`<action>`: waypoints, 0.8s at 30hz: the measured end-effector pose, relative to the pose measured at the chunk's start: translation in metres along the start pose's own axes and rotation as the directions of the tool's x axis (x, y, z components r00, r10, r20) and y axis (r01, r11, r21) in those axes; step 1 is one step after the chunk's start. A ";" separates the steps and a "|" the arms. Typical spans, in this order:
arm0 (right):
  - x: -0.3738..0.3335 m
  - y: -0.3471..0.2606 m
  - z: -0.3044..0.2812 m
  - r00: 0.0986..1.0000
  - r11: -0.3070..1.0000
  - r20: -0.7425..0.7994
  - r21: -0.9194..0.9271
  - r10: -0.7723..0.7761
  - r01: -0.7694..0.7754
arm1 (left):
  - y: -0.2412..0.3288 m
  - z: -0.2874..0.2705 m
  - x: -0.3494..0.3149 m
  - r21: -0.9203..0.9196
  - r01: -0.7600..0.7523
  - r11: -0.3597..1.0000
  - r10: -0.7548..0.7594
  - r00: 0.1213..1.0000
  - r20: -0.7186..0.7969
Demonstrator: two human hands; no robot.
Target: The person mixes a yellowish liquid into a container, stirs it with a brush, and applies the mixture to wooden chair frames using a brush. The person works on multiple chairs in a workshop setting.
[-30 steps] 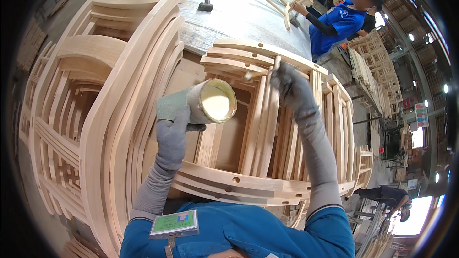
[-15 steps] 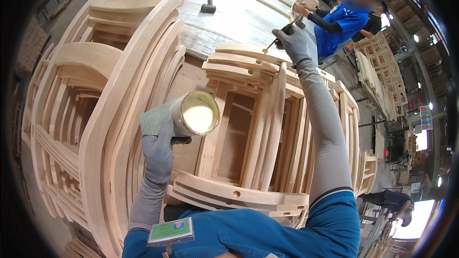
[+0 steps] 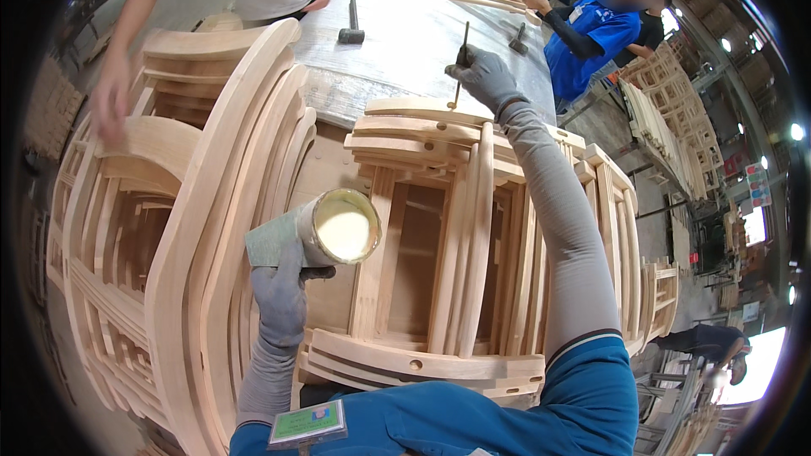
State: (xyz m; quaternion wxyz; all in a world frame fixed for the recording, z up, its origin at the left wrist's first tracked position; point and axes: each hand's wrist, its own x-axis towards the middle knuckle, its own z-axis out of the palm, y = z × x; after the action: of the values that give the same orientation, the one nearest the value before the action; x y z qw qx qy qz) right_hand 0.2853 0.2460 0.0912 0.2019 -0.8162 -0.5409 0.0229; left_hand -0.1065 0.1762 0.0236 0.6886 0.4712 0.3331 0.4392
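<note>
My left hand (image 3: 279, 295), in a grey glove, is wrapped round a stained, pale green cup (image 3: 306, 238) that is tilted towards me. Inside the cup is a cream-coloured liquid (image 3: 342, 232). My right hand (image 3: 488, 76), also gloved in grey, pinches a thin brown stick (image 3: 465, 38) that stands nearly upright. The stick's lower tip is at the curved top rail (image 3: 405, 107) of a stack of light wooden frames; whether it enters a hole there I cannot tell. Below the cup and my right forearm, more of these frames (image 3: 465, 346) lie stacked.
Curved wooden frames (image 3: 203, 169) are stacked at left, where a person's blurred hand (image 3: 110, 97) reaches. Two dark mallets (image 3: 351, 25) (image 3: 519, 39) and wooden strips (image 3: 473, 0) lie on the grey table (image 3: 405, 51). A person in blue (image 3: 591, 38) works at its right side.
My right hand has moved left, and the stick has swung upright. My left hand still holds the cup. At upper left, a person has come closer and reaches over the left stack.
</note>
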 end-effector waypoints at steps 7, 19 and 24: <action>-0.010 -0.007 -0.006 1.000 0.984 -0.006 0.179 -0.009 0.010 | 0.007 0.009 -0.002 -0.007 -0.031 0.999 0.031 0.999 0.025; -0.167 -0.060 -0.109 0.951 0.550 0.034 0.822 -0.308 0.148 | 0.034 0.037 -0.028 0.035 -0.090 0.995 0.085 0.990 0.116; -0.237 -0.084 -0.106 0.949 0.537 0.007 0.826 -0.316 0.173 | 0.048 0.057 -0.050 0.039 -0.081 0.996 0.074 0.985 0.159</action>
State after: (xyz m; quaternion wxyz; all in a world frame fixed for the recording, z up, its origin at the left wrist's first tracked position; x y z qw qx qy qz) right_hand 0.1413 0.0302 0.1752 0.5131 -0.5423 -0.5917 0.3042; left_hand -0.0907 0.1183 0.0903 0.6842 0.5326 0.2692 0.4193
